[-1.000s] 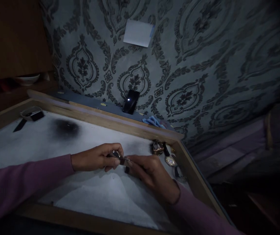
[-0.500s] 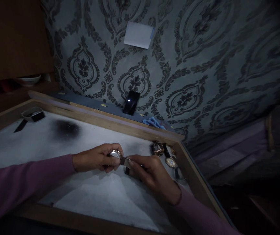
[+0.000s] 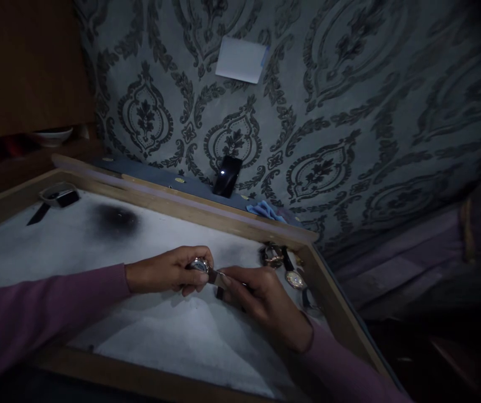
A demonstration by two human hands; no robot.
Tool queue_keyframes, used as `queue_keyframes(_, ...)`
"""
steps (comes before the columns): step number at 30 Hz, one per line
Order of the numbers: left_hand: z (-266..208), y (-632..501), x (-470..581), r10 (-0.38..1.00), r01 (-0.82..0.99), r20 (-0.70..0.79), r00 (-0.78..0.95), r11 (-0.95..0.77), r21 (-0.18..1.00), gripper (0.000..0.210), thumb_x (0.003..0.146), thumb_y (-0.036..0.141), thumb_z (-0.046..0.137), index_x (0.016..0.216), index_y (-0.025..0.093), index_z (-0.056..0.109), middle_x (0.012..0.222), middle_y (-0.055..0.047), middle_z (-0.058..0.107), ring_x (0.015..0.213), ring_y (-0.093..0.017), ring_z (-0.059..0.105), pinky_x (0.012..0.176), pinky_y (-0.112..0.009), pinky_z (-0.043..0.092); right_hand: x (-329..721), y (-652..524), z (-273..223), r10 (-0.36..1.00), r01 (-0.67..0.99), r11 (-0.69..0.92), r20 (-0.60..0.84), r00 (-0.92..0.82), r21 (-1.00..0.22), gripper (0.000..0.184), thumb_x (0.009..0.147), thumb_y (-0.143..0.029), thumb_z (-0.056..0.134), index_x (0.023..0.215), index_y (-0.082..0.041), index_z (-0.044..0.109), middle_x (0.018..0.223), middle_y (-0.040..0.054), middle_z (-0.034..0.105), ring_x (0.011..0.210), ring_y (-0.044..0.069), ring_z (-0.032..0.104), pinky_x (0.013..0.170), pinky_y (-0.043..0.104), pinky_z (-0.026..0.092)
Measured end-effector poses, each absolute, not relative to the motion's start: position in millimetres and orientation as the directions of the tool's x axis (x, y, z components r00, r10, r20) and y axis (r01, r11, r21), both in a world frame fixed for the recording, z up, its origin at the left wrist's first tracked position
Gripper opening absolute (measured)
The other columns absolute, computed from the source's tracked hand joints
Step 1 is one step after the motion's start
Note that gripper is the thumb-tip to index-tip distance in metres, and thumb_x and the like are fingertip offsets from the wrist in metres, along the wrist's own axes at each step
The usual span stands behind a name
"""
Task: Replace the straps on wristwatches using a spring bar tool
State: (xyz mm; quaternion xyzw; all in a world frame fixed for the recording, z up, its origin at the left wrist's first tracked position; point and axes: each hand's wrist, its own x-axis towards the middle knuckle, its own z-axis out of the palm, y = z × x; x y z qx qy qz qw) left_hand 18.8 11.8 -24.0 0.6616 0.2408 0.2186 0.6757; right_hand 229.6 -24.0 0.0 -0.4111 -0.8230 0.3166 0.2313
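Observation:
My left hand (image 3: pixel 181 271) is closed round a wristwatch (image 3: pixel 200 265), its round face turned upward between thumb and fingers. A flat, greyish-brown strap-like piece (image 3: pixel 215 277) runs from the watch's right side to my right hand (image 3: pixel 257 291). The fingertips of that hand pinch this piece, which looks like the watch's strap; dim light hides the detail. Something dark (image 3: pixel 220 292) shows below the right fingers, partly covered by them. Both hands are just above the white surface (image 3: pixel 160 330), close together.
Wooden edging (image 3: pixel 206 212) surrounds the surface. Near its right corner lie watches, including a dark one (image 3: pixel 272 255) and a gold-rimmed one (image 3: pixel 294 279). A strap with a dark block (image 3: pixel 61 196) lies far left. Behind the edging are a phone (image 3: pixel 227 176) and blue cloth (image 3: pixel 265 210).
The watch in my left hand has tilted slightly, and its face looks darker. My hands stay nearly in place; the whole view has shifted a little.

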Motion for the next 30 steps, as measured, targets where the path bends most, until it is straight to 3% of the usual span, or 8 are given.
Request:
queue_keyframes(22,-23.1,9.3,19.0,0.61,0.036,-0.039,0.791,0.018,0.999,0.019,0.086,0.033,0.057,0.09,0.018,0.047,0.066,0.005,0.05,0.053,-0.008,0.042,0.051,-0.022,0.032,230.5,-23.8,0.2,0.77,0.526,0.555,0.157,-0.619,-0.644,0.031,0.097,-0.022,0.044,0.077,-0.013,0.065,0.057,-0.0014,0.051,0.051,0.009,0.045,0.05,0.02,0.032)
queue_keyframes(30,-19.1,5.0,19.2,0.641,0.136,-0.182,0.746,0.122,0.983,0.022,0.087,0.038,0.057,0.091,0.019,0.047,0.066,0.006,0.047,0.055,-0.008,0.039,0.047,-0.019,0.029,230.1,-25.3,-6.7,0.752,0.552,0.611,0.198,-0.628,-0.568,0.032,0.098,-0.021,0.041,0.074,-0.014,0.061,0.059,-0.0008,0.052,0.052,0.009,0.044,0.053,0.021,0.031)
